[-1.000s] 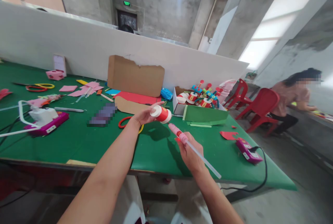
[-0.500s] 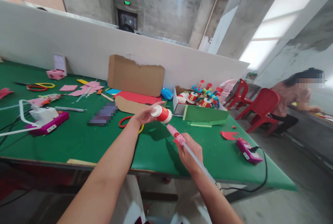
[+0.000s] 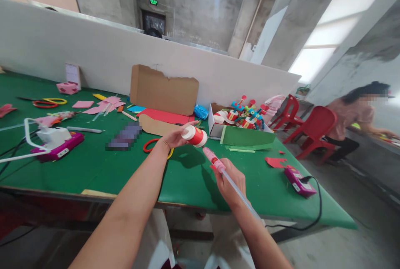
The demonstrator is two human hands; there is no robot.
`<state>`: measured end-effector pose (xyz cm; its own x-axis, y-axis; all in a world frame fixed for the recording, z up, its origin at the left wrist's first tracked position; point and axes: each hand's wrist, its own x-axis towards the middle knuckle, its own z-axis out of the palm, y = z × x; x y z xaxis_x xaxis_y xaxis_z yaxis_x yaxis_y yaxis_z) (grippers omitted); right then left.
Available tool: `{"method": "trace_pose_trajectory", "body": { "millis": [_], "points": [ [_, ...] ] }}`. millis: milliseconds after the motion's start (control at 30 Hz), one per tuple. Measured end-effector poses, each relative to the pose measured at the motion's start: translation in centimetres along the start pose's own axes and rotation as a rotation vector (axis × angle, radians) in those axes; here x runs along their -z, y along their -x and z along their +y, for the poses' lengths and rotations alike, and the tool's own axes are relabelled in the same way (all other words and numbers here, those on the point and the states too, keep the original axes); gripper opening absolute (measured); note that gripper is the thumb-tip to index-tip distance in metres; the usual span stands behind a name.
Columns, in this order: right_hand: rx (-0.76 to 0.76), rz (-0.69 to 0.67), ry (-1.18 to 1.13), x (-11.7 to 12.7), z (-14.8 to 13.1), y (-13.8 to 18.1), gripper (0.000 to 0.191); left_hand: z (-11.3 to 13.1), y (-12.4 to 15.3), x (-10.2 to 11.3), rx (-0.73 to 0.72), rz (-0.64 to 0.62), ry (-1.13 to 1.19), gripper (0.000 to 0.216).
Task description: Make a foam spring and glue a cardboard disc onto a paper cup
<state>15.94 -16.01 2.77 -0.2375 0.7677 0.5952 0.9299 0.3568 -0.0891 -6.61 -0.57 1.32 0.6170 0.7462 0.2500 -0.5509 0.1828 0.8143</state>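
My left hand (image 3: 175, 137) is closed around a small white paper cup (image 3: 196, 135) with a red band, held tilted above the green table. In my right hand (image 3: 231, 180) is a pink hot glue gun (image 3: 213, 160), a long translucent glue stick (image 3: 239, 194) trailing from its back over my wrist. The gun's nozzle points up at the cup's lower right rim, very close to it; I cannot tell whether they touch. Behind my left wrist lie scissors with red and yellow handles (image 3: 149, 145), partly hidden by the arm.
An open box (image 3: 216, 129) holds several red-and-white cup figures with coloured parts. Cardboard (image 3: 164, 90) leans on the white partition (image 3: 103, 52). Left are a purple power strip (image 3: 75, 143), another pair of scissors (image 3: 50, 102) and pink paper. Another power strip (image 3: 298, 182) sits right. Someone (image 3: 351, 115) sits beyond red chairs.
The glue gun has shifted slightly right and its nozzle a little upward beside the cup's rim. My left hand and the cup have hardly moved. The seated person's arm has shifted.
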Motion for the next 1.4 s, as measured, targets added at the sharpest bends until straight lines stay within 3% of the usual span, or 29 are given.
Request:
{"method": "trace_pose_trajectory", "body": {
  "millis": [1400],
  "points": [
    [-0.005, 0.04, -0.015, 0.03, 0.64, -0.18, 0.039, 0.15, 0.08, 0.08, 0.0, -0.017, 0.008, 0.073]
  ]
}}
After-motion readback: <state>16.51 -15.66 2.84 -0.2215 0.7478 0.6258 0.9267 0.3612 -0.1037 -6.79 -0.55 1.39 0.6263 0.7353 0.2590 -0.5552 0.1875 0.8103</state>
